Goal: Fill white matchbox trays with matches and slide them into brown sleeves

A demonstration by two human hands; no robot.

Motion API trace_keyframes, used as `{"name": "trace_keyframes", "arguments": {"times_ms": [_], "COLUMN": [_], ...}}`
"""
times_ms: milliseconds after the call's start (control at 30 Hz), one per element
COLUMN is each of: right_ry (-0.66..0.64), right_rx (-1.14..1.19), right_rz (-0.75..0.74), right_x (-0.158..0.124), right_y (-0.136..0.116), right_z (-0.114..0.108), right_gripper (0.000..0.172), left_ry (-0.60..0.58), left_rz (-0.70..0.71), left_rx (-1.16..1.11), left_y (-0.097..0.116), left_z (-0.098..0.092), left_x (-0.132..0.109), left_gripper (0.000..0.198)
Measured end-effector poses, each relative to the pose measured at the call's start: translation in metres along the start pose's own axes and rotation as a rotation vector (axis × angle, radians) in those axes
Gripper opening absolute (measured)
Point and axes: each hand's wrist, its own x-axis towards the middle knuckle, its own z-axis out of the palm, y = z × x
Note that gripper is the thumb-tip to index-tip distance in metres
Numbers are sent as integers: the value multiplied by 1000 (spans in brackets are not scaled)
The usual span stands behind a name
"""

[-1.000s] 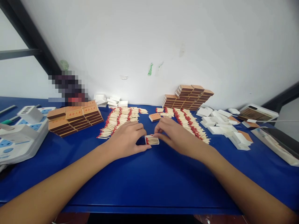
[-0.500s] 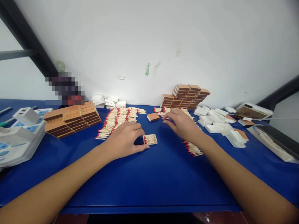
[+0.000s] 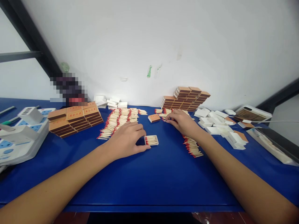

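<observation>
To the left I saw a white power strip [image 3: 35, 148] with blue sockets [image 3: 35, 127], a multi-port USB charger [image 3: 32, 116] standing on it. A green scrap [image 3: 149, 71] clung to the white wall [image 3: 140, 37]; to the right, a dark-screened phone [image 3: 279, 143] lay on a pale packet [image 3: 261, 139].

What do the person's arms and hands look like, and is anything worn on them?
The left arm and right arm look bare, with no sleeve, watch or bracelet visible. The left hand and right hand wear no gloves.
</observation>
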Motion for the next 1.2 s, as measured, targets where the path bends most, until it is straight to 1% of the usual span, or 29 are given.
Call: {"name": "trace_keyframes", "arguments": {"times_ms": [100,233,333,400,533,633,733,800,867,933,1000,1100,1200], "right_ry": [-11,-50,-37,-9,-8,-28,-65,-72,-32,47,104,90,51], "right_rx": [-2,-22,-8,34,103,13,-60,-13,52,45,-39,-102,-114], "right_rz": [2,37,28,-2,-104,-206,-234,-208,-150,-73,-14,36,60], "right_x": [0,0,-1,-4,-10,-12,-11,-10,-10,-8,-5,-3,-3], "right_y": [-1,-4,-14,-30,-76,-107,-122,-118,-105,-82,-55,-19,-4], "right_z": [-1,-1,-4,-7,-13,-11,-7,-8,-9,-10,-9,-4,0], "right_gripper": [20,15,14,15,14,17,22,19,16,15,16,20,21], "left_ry": [-3,-8,-6,-2,0,1,2,2,2,2,0,-8,-18], "left_rz": [0,-1,-5,-5,2,0,-4,-2,1,-1,-6,-14,-19], "left_rx": [6,4,5,9,12,10,16,11,-1,-10,-13,-15,-18], "left_y": [0,0,0,0,-1,-1,-1,-1,-1,-1,-1,0,0], "left_z": [0,-1,-1,0,1,1,1,1,1,1,1,0,-1], "left_x": [0,1,1,1,1,1,1,2,1,1,1,1,1], "left_gripper": [34,34,34,34,35,35,34,34,34,33,33,32,32]}}
